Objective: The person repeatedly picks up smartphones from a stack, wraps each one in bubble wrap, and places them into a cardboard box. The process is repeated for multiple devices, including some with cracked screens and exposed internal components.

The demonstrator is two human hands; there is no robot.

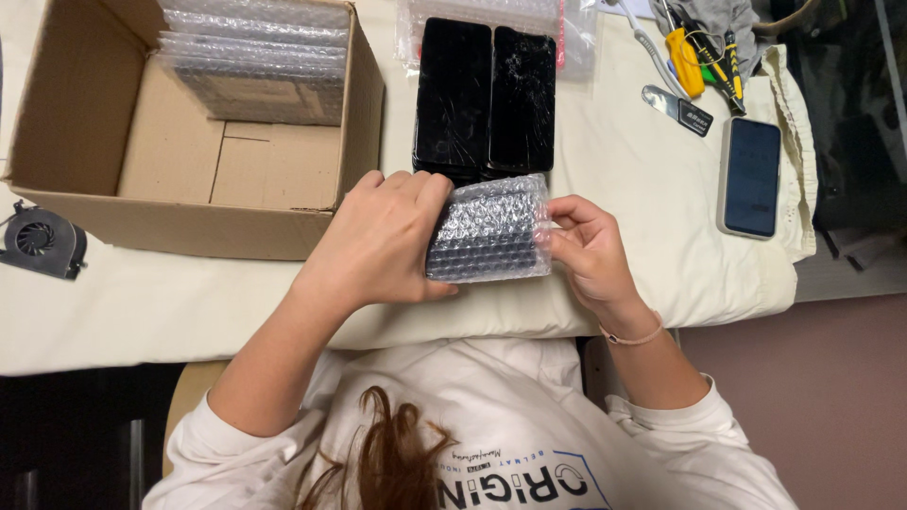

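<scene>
Both hands hold a flat item wrapped in clear bubble wrap (pixel 489 229) just above the cream cloth. My left hand (pixel 378 241) grips its left side, thumb underneath. My right hand (pixel 586 250) pinches its right edge with the fingertips. Directly behind the wrapped item lie two stacks of black phone screens (pixel 485 94), one with a cracked face. To the left stands an open cardboard box (pixel 274 175) with several bubble-wrapped pieces (pixel 260 61) stacked upright at its far side.
A phone in a pale case (pixel 752 177) lies face up at the right. Screwdrivers and small tools (pixel 694 57) sit at the far right. A small black fan (pixel 40 241) rests at the left edge. A clear bag (pixel 574 38) lies behind the screens.
</scene>
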